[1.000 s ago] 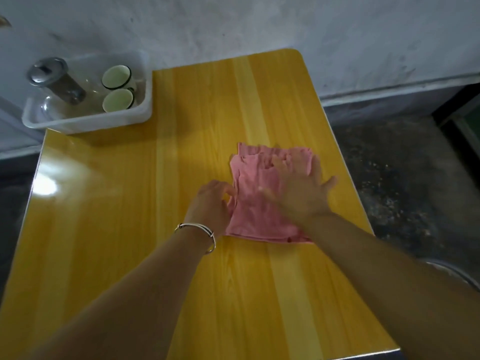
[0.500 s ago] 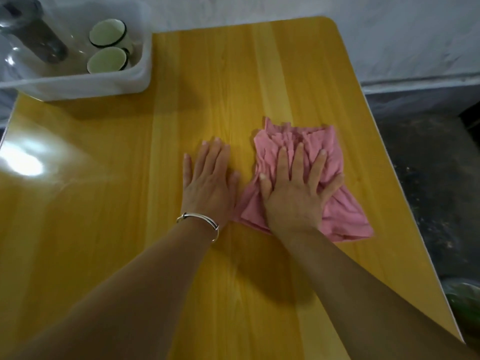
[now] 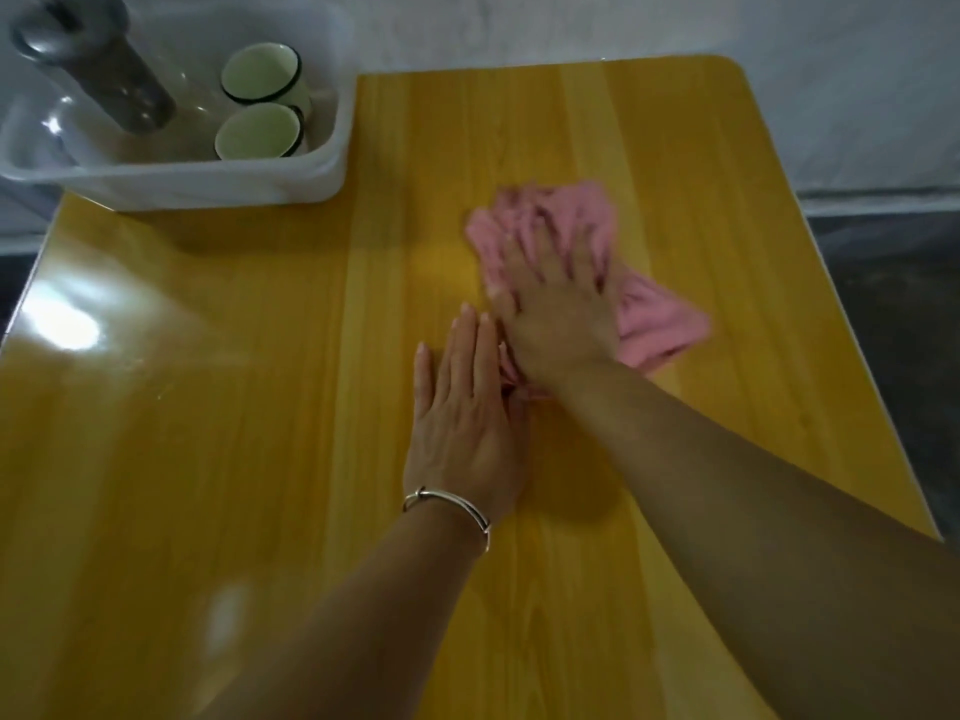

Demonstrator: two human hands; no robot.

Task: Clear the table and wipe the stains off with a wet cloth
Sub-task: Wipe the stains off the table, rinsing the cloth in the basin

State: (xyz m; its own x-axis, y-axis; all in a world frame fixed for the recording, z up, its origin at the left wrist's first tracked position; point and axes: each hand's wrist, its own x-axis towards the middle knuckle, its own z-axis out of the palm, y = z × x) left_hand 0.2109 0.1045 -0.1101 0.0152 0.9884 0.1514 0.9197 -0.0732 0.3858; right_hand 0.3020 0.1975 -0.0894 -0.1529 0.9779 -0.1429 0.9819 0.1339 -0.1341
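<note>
The pink cloth (image 3: 589,233) lay on the yellow desk (image 3: 234,433), to the right of the white plastic tub (image 3: 208,184) and a little nearer the person. It was bunched, with its long axis running slantwise: the crumpled end pointed away from the person, and the flatter tail pointed right and away from the tub. The right hand (image 3: 558,314) pressed down on its middle with the fingers (image 3: 576,257) straight and somewhat apart, aimed at the crumpled end, though motion blur softened them. The left hand (image 3: 465,413), right of the tub and well nearer the person, rested flat on the bare desk with its fingers (image 3: 470,345) straight and close together, the index side just beside a small fold of cloth. A thin silver bangle (image 3: 452,504) circled that wrist. Half a second before, the cloth had sat flatter and squarer under the right hand, and the two hands had lain side by side; now the right hand had pushed farther out, past the left fingertips. The desk top was glossy wood-grain laminate with rounded corners. In the tub, two pale enamel cups (image 3: 260,75) with dark rims stood at the right end, and a steel flask (image 3: 98,70) leaned at the left.
</note>
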